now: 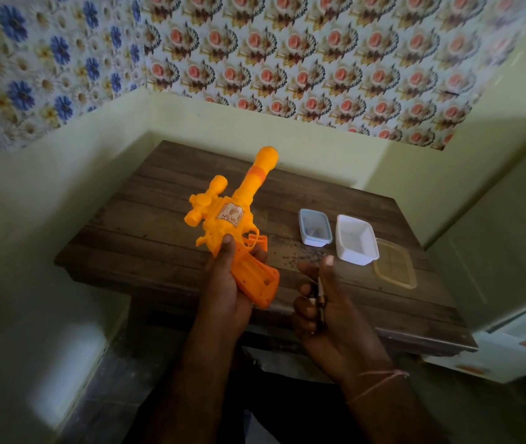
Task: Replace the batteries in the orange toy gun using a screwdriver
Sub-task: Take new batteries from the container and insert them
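Observation:
The orange toy gun (232, 213) is held above the wooden table (146, 225), barrel pointing away and up. My left hand (223, 283) grips it by the handle, whose battery compartment (252, 270) lies open and looks empty. To the right, my right hand (322, 302) is closed around dark, thin cylindrical objects that look like batteries (321, 299), with the thumb raised. No screwdriver shows in this view.
A small blue-rimmed box (314, 227) and a white tub (356, 240) stand on the table's right side. A clear amber lid (394, 267) lies beside the tub. Walls close in behind and to the left; a white cabinet (511, 341) stands at the right.

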